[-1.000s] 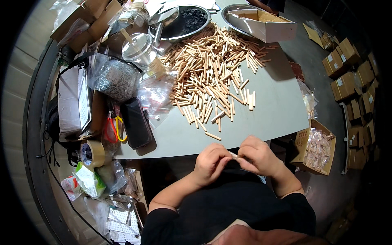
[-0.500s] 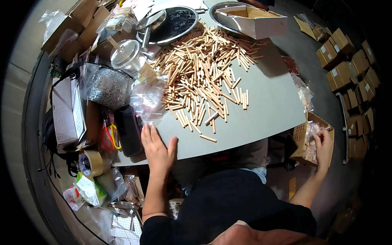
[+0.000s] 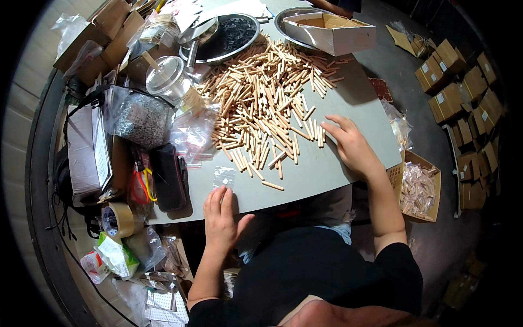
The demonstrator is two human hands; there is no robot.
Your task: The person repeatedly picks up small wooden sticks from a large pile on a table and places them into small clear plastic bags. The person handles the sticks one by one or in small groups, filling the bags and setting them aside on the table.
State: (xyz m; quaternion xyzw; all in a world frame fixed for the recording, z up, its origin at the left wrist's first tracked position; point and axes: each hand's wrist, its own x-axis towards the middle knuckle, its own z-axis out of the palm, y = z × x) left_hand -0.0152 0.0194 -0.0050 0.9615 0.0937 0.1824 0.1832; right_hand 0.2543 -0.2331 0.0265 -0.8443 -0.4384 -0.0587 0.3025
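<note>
A heap of short wooden dowels (image 3: 256, 103) spreads over the grey table (image 3: 305, 182). My left hand (image 3: 220, 218) lies at the table's front edge, fingers stretched out, their tips on a small clear zip bag (image 3: 224, 177) that lies flat. My right hand (image 3: 351, 144) hovers over the table's right part, fingers spread and holding nothing. Its fingertips are close beside a few dowels (image 3: 319, 134) lined up side by side; I cannot tell whether they touch. More clear zip bags (image 3: 190, 133) lie in a pile left of the heap.
Right of the table stands a cardboard box (image 3: 419, 214) of filled small bags. Metal bowls (image 3: 255, 39) and a white carton (image 3: 343, 41) sit at the back. On the left are a lidded plastic cup (image 3: 166, 79), a black phone-like case (image 3: 168, 180), scissors (image 3: 144, 185) and a tape roll (image 3: 122, 219).
My right hand has moved from the cardboard box to beside the lined-up dowels. My left hand has shifted right and nearer, and a single zip bag now lies apart under its fingertips.
</note>
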